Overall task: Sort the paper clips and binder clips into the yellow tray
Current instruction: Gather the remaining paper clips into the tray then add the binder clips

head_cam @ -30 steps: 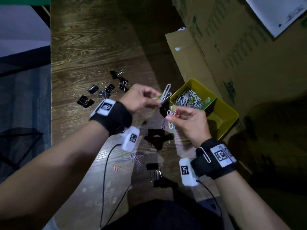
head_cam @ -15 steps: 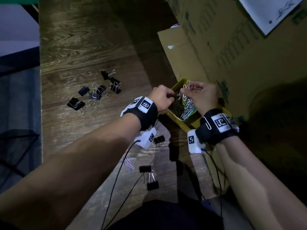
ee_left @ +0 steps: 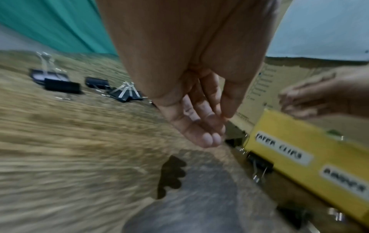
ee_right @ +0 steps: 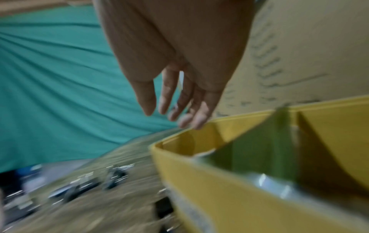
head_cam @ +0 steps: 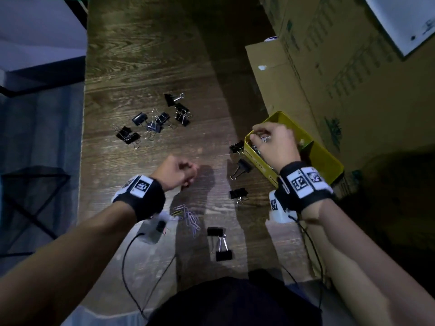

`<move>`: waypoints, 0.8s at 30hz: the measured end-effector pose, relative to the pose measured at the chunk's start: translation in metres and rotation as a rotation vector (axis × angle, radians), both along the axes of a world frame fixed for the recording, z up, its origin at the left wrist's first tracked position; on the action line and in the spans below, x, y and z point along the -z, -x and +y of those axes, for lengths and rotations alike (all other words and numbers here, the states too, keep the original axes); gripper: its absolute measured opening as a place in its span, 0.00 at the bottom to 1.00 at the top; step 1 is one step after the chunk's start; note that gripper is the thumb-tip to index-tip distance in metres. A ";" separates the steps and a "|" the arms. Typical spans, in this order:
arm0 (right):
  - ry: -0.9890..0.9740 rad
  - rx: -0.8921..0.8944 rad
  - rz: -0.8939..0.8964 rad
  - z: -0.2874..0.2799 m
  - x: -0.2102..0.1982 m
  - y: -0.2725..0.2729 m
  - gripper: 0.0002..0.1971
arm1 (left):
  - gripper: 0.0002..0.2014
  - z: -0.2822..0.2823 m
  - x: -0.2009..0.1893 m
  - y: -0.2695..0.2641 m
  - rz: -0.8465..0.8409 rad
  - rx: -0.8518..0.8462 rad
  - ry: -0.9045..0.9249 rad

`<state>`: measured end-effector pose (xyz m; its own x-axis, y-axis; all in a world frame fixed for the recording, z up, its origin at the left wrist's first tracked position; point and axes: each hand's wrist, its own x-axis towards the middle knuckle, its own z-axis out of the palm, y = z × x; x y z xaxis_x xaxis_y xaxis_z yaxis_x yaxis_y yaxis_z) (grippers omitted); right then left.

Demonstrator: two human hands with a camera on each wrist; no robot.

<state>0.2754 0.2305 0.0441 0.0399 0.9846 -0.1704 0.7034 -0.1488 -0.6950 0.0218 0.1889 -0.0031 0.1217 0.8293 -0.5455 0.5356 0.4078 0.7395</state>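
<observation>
We see some paper clips already in the yellow tray (head_cam: 328,158), where our right hand (head_cam: 274,143) hovers, fingers loose. Our left hand (head_cam: 176,171), empty and relaxed, hangs over the table. Binder clips (head_cam: 153,121) and several paper clips (head_cam: 190,220) remain outside.

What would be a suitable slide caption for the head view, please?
Right hand over the yellow tray, left hand above the wooden table, binder clips unsorted.
</observation>
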 end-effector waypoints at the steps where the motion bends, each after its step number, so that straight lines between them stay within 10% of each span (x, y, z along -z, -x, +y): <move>1: -0.043 -0.075 -0.002 -0.010 -0.003 0.010 0.12 | 0.03 -0.010 0.005 0.012 0.084 0.076 -0.020; 7: 0.265 -0.700 -0.192 -0.086 0.031 0.074 0.18 | 0.20 -0.074 0.030 0.055 0.414 0.356 -0.151; 14: 0.419 -0.705 -0.472 -0.149 0.088 0.129 0.47 | 0.37 -0.128 0.032 0.049 0.586 0.601 -0.199; 24: 0.316 -0.601 -0.267 -0.150 0.094 0.132 0.13 | 0.28 -0.111 0.039 0.037 0.627 0.668 -0.262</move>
